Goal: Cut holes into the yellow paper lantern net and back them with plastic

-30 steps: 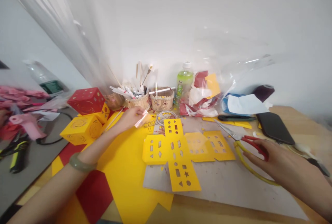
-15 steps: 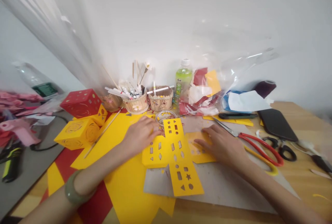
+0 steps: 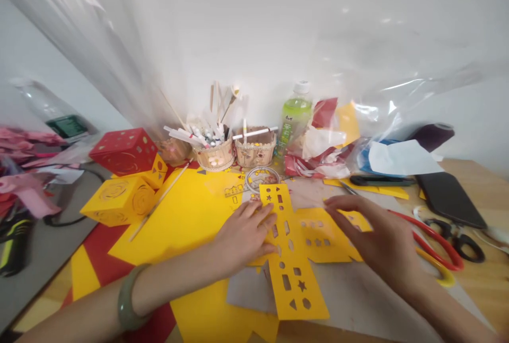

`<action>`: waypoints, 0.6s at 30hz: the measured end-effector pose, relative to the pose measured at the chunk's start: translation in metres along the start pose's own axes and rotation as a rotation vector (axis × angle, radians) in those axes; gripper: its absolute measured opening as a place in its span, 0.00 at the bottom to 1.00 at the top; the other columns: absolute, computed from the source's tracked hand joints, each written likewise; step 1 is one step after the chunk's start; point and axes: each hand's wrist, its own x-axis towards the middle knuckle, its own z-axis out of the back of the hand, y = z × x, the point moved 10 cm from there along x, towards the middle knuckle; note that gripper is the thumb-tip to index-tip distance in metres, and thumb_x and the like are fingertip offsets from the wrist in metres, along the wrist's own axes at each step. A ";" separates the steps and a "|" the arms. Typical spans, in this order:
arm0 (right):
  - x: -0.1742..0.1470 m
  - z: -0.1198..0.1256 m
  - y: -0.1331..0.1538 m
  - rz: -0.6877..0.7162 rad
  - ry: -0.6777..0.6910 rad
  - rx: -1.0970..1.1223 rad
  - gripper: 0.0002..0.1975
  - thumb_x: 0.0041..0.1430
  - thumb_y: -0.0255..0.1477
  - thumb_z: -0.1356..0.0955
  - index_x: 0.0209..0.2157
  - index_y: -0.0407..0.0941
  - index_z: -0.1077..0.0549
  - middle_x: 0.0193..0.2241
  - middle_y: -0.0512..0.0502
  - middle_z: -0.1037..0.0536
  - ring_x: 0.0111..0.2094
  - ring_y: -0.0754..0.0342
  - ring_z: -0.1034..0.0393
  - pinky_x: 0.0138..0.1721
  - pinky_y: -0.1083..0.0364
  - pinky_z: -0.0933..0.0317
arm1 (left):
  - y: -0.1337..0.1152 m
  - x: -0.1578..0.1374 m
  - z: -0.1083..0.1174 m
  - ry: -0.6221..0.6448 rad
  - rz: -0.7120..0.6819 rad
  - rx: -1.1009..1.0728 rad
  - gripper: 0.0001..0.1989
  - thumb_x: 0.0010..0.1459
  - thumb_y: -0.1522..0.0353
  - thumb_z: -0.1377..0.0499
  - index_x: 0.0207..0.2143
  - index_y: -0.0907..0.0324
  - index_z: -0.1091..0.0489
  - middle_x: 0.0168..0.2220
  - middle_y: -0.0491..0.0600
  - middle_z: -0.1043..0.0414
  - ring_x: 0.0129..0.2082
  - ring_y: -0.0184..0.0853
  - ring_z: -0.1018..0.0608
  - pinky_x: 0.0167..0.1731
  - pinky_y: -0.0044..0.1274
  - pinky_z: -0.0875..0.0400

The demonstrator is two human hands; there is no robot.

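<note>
A yellow paper box cutout (image 3: 294,245) with punched shapes such as stars, rectangles and hexagons lies on a grey board (image 3: 342,290). My left hand (image 3: 248,231) rests flat on its left side, fingers spread, hiding the left flap. Over the right end of the cutout is my right hand (image 3: 371,234), with thumb and index fingertips brought together. Whatever may be between those fingertips is too small to make out. Beneath my left forearm spreads a large yellow sheet (image 3: 178,210). A roll of clear tape (image 3: 262,177) lies just behind the cutout.
Scissors with red and yellow handles (image 3: 441,247), black-handled scissors (image 3: 469,247) and a black phone (image 3: 451,200) lie at right. Behind stand pen baskets (image 3: 254,153) and a green drink bottle (image 3: 295,120). Decorated boxes (image 3: 119,200) and a pink glue gun (image 3: 29,192) are at left.
My left hand has moved right and forward onto the cutout, covering its left flap. My right hand has lifted off the right flap and drawn its thumb and index finger together. The view has shifted slightly.
</note>
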 end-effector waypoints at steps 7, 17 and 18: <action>-0.036 -0.030 0.095 0.718 0.095 -0.288 0.18 0.63 0.18 0.47 0.37 0.38 0.28 0.32 0.43 0.20 0.35 0.51 0.25 0.33 0.55 0.31 | 0.019 -0.002 -0.002 0.094 0.115 -0.389 0.40 0.49 0.59 0.36 0.59 0.64 0.48 0.62 0.60 0.49 0.61 0.46 0.48 0.58 0.38 0.49; -0.042 -0.059 0.090 0.613 0.312 -0.140 0.20 0.64 0.20 0.48 0.38 0.35 0.27 0.29 0.40 0.23 0.30 0.51 0.28 0.27 0.54 0.31 | 0.025 -0.004 0.005 -0.003 0.092 -0.541 0.25 0.46 0.70 0.34 0.47 0.59 0.35 0.55 0.56 0.41 0.58 0.42 0.42 0.58 0.36 0.47; -0.042 -0.063 0.087 0.586 0.343 -0.113 0.20 0.65 0.21 0.48 0.39 0.35 0.27 0.29 0.40 0.24 0.30 0.52 0.29 0.28 0.54 0.32 | 0.024 -0.004 0.005 0.004 0.085 -0.531 0.23 0.46 0.70 0.34 0.46 0.59 0.33 0.55 0.56 0.40 0.58 0.42 0.42 0.58 0.36 0.47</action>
